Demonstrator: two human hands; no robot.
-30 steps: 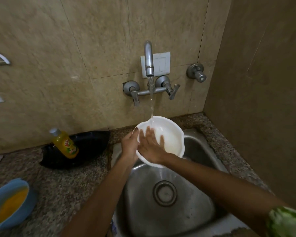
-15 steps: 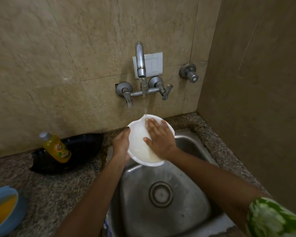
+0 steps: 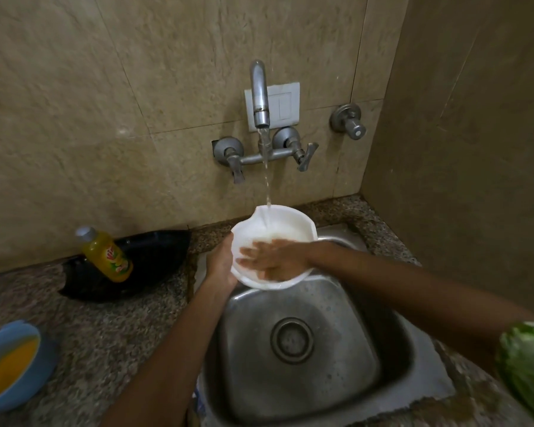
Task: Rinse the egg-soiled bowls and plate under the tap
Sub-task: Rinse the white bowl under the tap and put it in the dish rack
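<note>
White bowl [image 3: 285, 224], smooth plastic look, round with a small pour lip at the far-left rim, held over the back edge of the sink [image 3: 392, 359] under the tap [image 3: 259, 94]. My left hand [image 3: 221, 263] grips its left rim from outside, fingers wrapped round the wall and mostly hidden behind it. My right hand [image 3: 273, 257] lies flat inside the bowl, fingers [image 3: 247, 251] straight and spread apart, pressed on the wet inner surface; blurred, so no finer detail. One thin water stream [image 3: 267, 186] falls from the spout into the far side of the bowl.

Sink: one, brushed steel, squarish with rounded corners, one round drain [image 3: 292, 340] in the middle, droplets on the basin. Basin below the bowl is open.

Tap: dull grey metal, two lever handles, one extra valve [image 3: 349, 121] to the right, one white switch plate [image 3: 282, 101] behind the spout.

Desk [image 3: 105, 343]: speckled granite, rough-looking edge round the sink cut-out. On it, left of the sink: one black pan [image 3: 154, 257], one yellow bottle [image 3: 108, 255] leaning on it, one blue bowl [image 3: 34, 374] with yellow liquid at the left frame edge, well apart from the sink. Wall [image 3: 136, 87] is beige stone tile; a side wall closes in on the right.
</note>
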